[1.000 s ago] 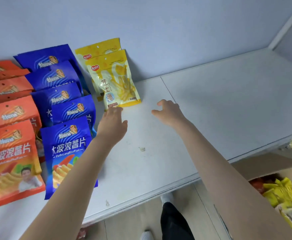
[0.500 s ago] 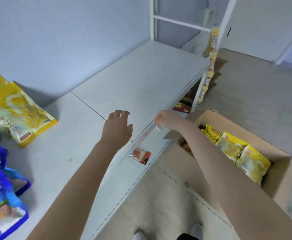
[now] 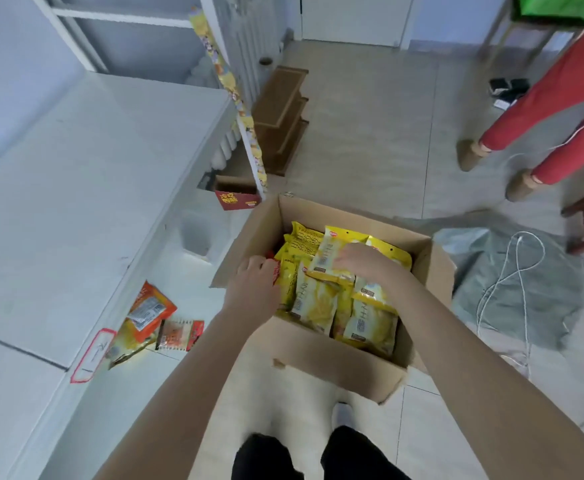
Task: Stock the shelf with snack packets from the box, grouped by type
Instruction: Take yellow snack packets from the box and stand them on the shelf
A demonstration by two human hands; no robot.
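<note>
An open cardboard box (image 3: 335, 362) stands on the floor in front of me, filled with several yellow snack packets (image 3: 313, 306). My right hand (image 3: 365, 263) lies on top of a pale yellow packet (image 3: 328, 254) near the back of the box, with its fingers curled over it. At the left inside edge my left hand (image 3: 252, 289) reaches down by a red packet edge (image 3: 276, 271); its fingers are hidden. The white shelf (image 3: 93, 202) runs along my left side.
On a lower shelf level lie an orange packet (image 3: 148, 310) and a small red packet (image 3: 179, 336). A red carton (image 3: 236, 199) and brown wooden steps (image 3: 283, 116) stand behind the box. To the right are a grey bag with white cord (image 3: 512, 289) and a person's red-trousered legs (image 3: 560, 109).
My view has swung right and down from the shelf to the box. Both hands left the shelf top and went into the box, the right one onto a yellow packet.
</note>
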